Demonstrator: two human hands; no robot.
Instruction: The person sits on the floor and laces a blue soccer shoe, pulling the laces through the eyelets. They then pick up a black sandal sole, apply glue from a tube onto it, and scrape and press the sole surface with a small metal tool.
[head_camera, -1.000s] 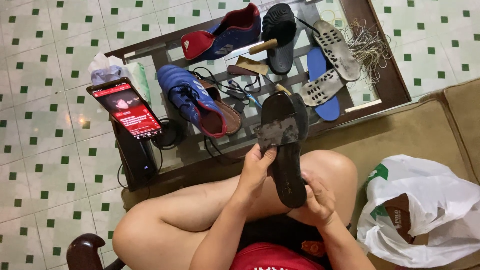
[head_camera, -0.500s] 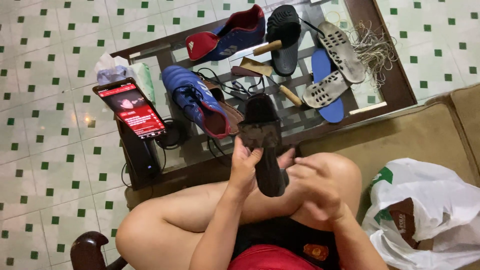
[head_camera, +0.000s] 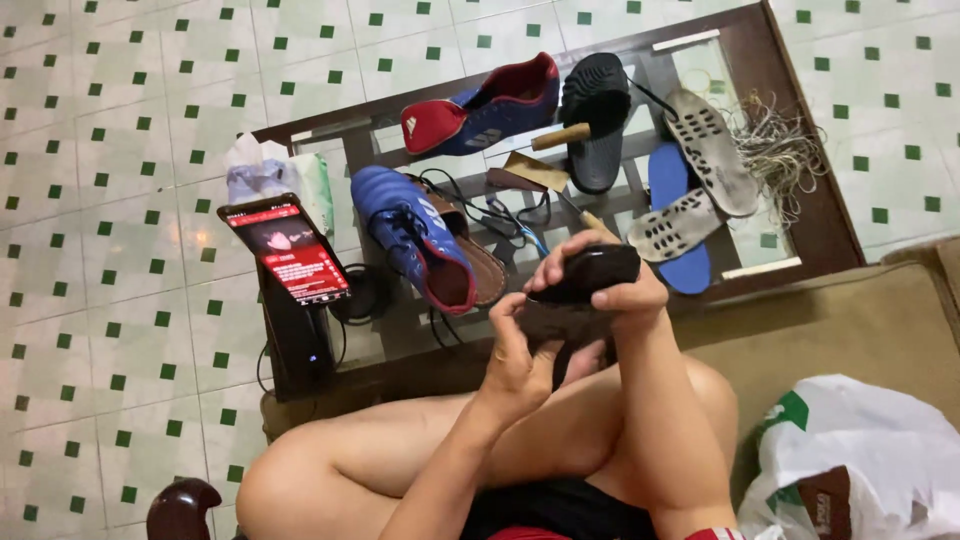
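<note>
From the head camera I look down on both hands, raised together over the bent knee. My right hand (head_camera: 605, 290) is curled over the top of a black rubber slide sandal (head_camera: 585, 275), fingers wrapped round its upper end. My left hand (head_camera: 520, 355) is closed on the lower part of the same sandal from beneath, thumb pressing into it. So both hands are clamped on the sandal, which sits between them just short of the table edge.

I judge the sandal light and fairly soft: moulded rubber or foam that will flex if squeezed at mid-length and hold firmer at the thick sole edges. The surface looks matt, so I expect little slip. The best hold seems to be one hand at each end, across the width of the sole.

Just beyond the hands stands a dark wooden low table with a glass top (head_camera: 800, 170). Beyond the left hand lies a blue football boot with a red lining (head_camera: 415, 235); farther out is a second boot, blue with a red toe (head_camera: 480, 110). Beyond the right hand are another black slide sandal (head_camera: 595, 115), a wooden-handled tool (head_camera: 560, 137), a blue insole (head_camera: 680, 215) and two grey perforated insoles (head_camera: 710, 150). Well to the left of the left hand a propped phone with a red screen (head_camera: 285, 250) stands. To the right of the right arm, a white plastic bag (head_camera: 860, 460) lies on the brown sofa cushion.
</note>
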